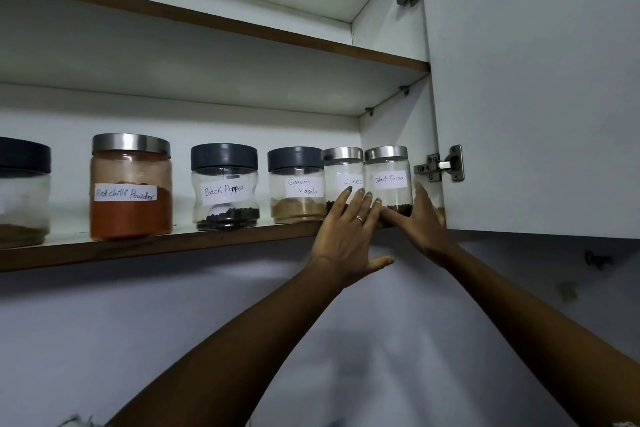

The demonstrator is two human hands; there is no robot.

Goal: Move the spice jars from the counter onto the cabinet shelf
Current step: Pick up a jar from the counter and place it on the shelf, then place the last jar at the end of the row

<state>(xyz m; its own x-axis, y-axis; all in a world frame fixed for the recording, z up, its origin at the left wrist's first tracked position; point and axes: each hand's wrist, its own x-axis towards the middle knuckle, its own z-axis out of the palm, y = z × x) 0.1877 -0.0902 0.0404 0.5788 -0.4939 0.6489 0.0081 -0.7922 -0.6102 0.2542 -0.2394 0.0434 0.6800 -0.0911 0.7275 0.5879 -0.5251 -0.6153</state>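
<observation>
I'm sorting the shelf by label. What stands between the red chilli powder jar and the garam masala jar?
In the head view, one jar stands between the red chilli powder jar and the garam masala jar: the dark-lidded black pepper jar.

Jars (296, 184) crowd the shelf's (156, 246) right end; wide gaps separate those further left.

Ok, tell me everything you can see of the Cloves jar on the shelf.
The Cloves jar is a small clear jar, glass or plastic by its look, with a brushed metal lid, upright near the right end of the cabinet shelf. A white handwritten label reads "Cloves"; dark contents lie at the bottom. It stands tight between the Garam Masala jar and the small Black Pepper jar. The left hand lies with straight fingers against its front.
</observation>
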